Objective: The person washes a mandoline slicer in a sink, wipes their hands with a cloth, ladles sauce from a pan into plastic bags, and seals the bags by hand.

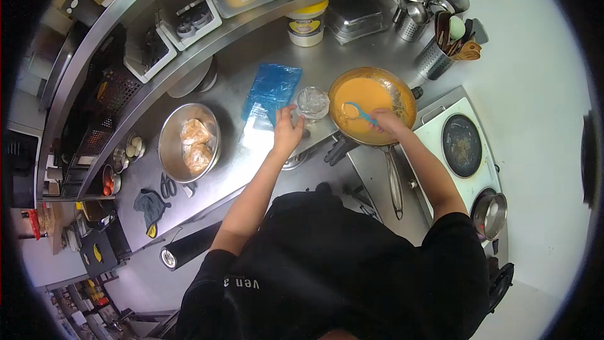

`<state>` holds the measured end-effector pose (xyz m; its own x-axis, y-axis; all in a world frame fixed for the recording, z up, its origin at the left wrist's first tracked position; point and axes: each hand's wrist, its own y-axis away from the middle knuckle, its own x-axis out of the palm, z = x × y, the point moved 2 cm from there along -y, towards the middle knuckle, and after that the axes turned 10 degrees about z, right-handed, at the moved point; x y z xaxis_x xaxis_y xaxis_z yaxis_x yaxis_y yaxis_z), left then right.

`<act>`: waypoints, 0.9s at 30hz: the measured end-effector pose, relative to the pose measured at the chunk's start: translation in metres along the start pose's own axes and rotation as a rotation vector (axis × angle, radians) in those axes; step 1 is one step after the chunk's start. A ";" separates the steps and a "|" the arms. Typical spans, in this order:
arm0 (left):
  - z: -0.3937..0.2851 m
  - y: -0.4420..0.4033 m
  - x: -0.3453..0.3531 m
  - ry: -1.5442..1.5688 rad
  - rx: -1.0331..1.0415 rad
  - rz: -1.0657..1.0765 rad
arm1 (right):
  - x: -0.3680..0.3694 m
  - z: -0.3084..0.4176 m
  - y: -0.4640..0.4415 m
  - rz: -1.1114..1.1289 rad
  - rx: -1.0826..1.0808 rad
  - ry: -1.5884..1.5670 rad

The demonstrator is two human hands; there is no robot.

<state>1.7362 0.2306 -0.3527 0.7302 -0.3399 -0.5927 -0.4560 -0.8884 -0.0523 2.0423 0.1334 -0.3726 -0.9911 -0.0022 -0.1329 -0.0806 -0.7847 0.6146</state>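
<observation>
Two orange-toned bundles in clear plastic wrap (195, 132) lie inside a wide, round steel bowl (165, 135) on the grey metal counter (233, 151). At the bowl's two o'clock lies a crumpled sheet of translucent blue plastic (272, 85). The left hand (287, 131) has its fingers loosely spread, tips beside a small, round, clear container (313, 102); whether they touch it, I cannot tell. That container sits just off the nine o'clock side of a round metal frying pan (408, 104) holding smooth orange sauce (365, 91). The right hand (388, 121) pinches a light-blue utensil with a round head (363, 115), which points toward ten o'clock over the sauce.

The pan's long metal handle (394, 182) reaches toward half past five, close to the person's black shirt (340, 245); a bump from the body could swing the pan and slop sauce. Drips could fall if the utensil crosses the rim, and a careless left fingertip could push the container.

The counter's front edge runs near the container's six o'clock. Room for the left hand lies toward eight o'clock, before the bowl; at the pan's four o'clock, the round black hotplate (461, 145) limits the right forearm.
</observation>
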 end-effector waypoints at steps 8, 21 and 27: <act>0.010 -0.010 0.007 0.101 -0.058 0.017 | -0.041 0.003 -0.023 -0.353 -0.275 0.607; 0.035 -0.029 0.010 0.612 -0.467 0.069 | -0.004 0.010 -0.038 -0.439 -0.363 1.028; 0.025 -0.026 0.011 0.938 -0.589 0.165 | -0.004 0.002 -0.042 -0.064 -0.055 0.127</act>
<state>1.7436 0.2580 -0.3782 0.8908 -0.3444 0.2963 -0.4523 -0.7339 0.5068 2.0494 0.1672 -0.3965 -0.9626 -0.0266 -0.2697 -0.1340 -0.8183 0.5590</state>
